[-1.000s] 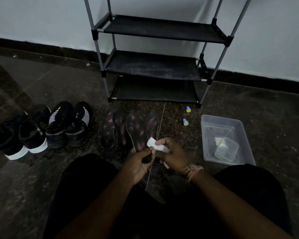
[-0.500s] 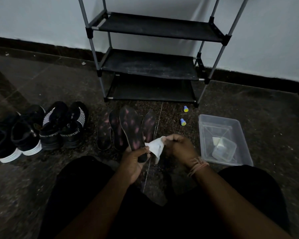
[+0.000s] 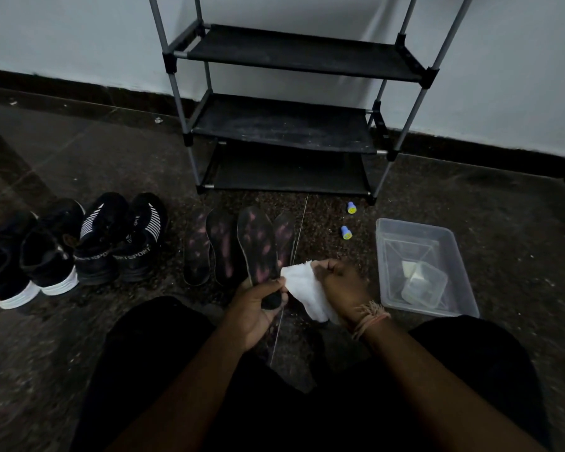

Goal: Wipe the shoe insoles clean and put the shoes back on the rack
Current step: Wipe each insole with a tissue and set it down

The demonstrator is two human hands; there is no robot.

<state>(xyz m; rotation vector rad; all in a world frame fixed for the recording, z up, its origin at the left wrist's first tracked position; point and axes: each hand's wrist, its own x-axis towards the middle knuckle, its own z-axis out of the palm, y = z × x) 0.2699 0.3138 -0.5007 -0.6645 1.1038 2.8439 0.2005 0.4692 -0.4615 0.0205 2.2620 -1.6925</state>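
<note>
Since the earlier frames, the wipe [image 3: 309,293] has unfolded from a small wad and now hangs open. Left hand [image 3: 258,301] grasps the heel of one insole [image 3: 258,252], lifted, toe toward 12 o'clock. Right hand [image 3: 340,285] pinches the wipe's top edge, just beside that insole. Three more insoles [image 3: 224,246] lie on the floor beyond. Shoes [image 3: 79,246] stand at 10 o'clock, a clear tub [image 3: 463,288] at 2 o'clock. Farthest, at 12 o'clock, the rack [image 3: 284,125].
</note>
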